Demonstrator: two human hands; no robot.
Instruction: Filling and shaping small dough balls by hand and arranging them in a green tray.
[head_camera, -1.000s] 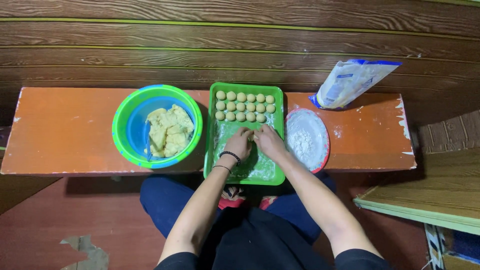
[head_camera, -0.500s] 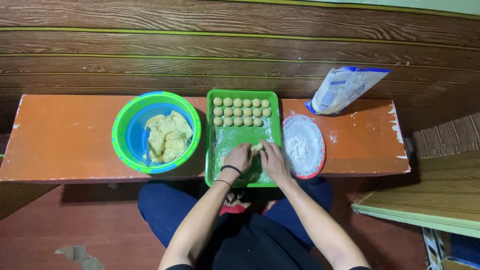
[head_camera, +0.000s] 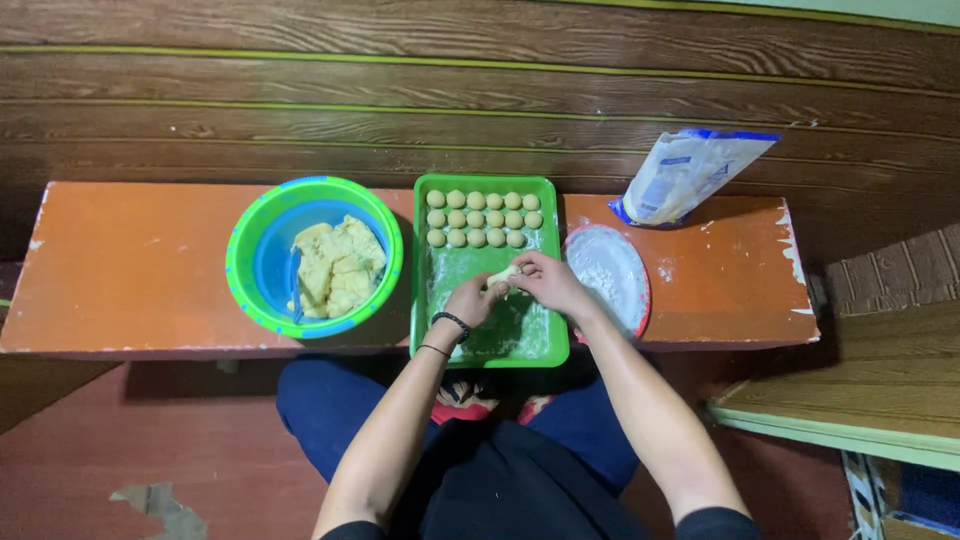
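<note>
The dough piece (head_camera: 503, 275) sits pinched between my left hand (head_camera: 468, 299) and right hand (head_camera: 545, 283), each grip narrow on one end, over the floured green tray (head_camera: 540, 345). Its long axis runs roughly left to right, both hands equally near. Rolled balls (head_camera: 480, 219) line the tray's far end; the dough bowl (head_camera: 243, 262) stands left on the worktop (head_camera: 120, 260), the flour plate (head_camera: 610, 270) right.

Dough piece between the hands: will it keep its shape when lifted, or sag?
The dough piece, held between left hand and right hand, looks soft, so it probably dents. Flour on the green tray likely limits sticking. The finished balls look round, so may roll.
</note>
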